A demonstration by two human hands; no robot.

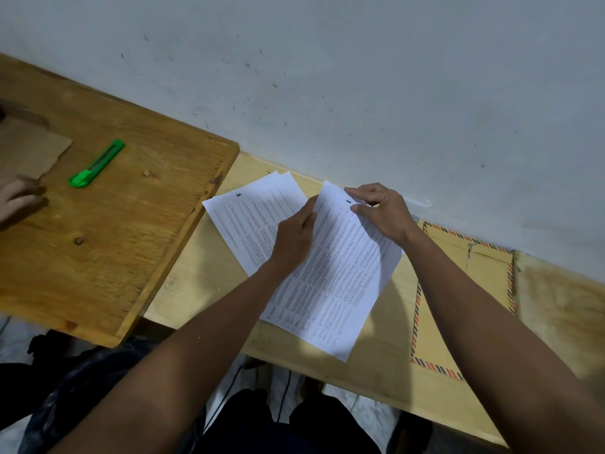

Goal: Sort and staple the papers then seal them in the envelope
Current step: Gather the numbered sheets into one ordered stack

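Observation:
A printed sheet marked "1" (337,283) lies slanted on the pale wooden table (203,276). My right hand (381,211) pinches its far top corner. My left hand (294,239) grips the sheet's left edge near the top. Under and to the left of it lies a small pile of printed papers (248,221), the top one marked "5". A brown envelope with a red-and-black striped border (435,322) lies flat to the right, partly hidden by my right forearm. No stapler is in view.
A darker wooden board (108,231) sits at the left with a green utility knife (96,163) and a piece of cardboard (29,149) on it. Another person's hand (18,199) rests at the far left edge. A grey wall runs behind the table.

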